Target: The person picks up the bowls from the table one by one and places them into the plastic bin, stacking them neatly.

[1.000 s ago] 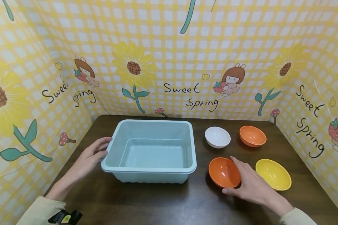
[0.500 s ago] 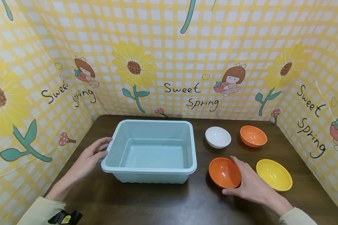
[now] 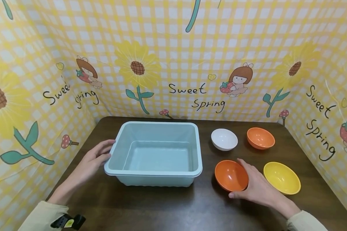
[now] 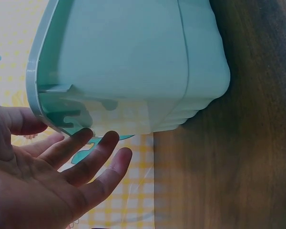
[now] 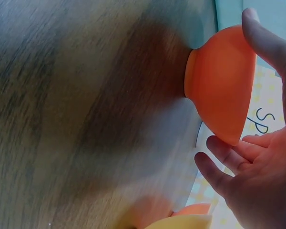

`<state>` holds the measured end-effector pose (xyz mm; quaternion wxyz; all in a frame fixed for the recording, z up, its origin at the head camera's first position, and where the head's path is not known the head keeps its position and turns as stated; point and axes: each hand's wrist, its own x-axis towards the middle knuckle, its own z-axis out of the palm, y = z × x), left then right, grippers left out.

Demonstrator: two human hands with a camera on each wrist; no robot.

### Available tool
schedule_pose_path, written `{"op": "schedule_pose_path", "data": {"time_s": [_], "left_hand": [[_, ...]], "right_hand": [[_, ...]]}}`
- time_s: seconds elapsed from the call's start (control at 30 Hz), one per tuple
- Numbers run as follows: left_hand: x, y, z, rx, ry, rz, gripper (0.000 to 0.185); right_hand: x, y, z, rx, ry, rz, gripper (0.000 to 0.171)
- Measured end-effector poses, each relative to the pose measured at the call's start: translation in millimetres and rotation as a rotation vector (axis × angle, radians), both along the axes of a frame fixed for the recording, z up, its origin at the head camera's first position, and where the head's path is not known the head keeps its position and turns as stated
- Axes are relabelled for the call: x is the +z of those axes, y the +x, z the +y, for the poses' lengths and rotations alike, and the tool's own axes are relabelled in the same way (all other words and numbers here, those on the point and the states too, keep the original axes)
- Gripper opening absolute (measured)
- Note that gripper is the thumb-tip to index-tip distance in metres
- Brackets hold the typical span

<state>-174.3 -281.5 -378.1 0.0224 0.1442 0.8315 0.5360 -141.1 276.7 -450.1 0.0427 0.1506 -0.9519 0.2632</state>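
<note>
In the head view a pale blue-green plastic basin (image 3: 159, 179) stands on the table. My left hand (image 3: 93, 157) touches its left rim; the left wrist view shows the thumb (image 4: 28, 121) against the rim and the other fingers spread loosely beside the outer wall. To the right of the basin, a dark orange bowl (image 3: 231, 176) sits upright. My right hand (image 3: 255, 186) lies round its right side, thumb on the near side and fingers at the far side. In the right wrist view the bowl's rim lies between thumb and fingers.
A white bowl (image 3: 224, 140) and a lighter orange bowl (image 3: 261, 138) stand farther back. Just right of my right hand is a yellow bowl (image 3: 281, 178). Checked yellow cloth (image 3: 182, 64) walls in the back and sides of the dark wooden table (image 3: 150, 205).
Both hands and all the bowls keep their places. Only the head view shifts very slightly.
</note>
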Motion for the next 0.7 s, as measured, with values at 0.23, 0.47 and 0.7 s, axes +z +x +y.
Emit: {"op": "schedule_pose_path", "data": {"time_s": [0.23, 0.47, 0.7], "left_hand": [[-1.4, -0.6, -1.1, 0.003, -0.009, -0.004, 0.05], [-1.7, -1.1, -0.4, 0.004, -0.004, -0.01, 0.05], [-2.0, -1.0, -1.0, 0.008, -0.017, -0.007, 0.05]], "right_hand": [[-0.6, 0.5, 2.7, 0.002, -0.015, 0.002, 0.128], [-2.5, 1.3, 3.9, 0.002, -0.035, 0.004, 0.128], [-3.1, 1.3, 4.3, 0.005, -0.05, 0.008, 0.128]]}}
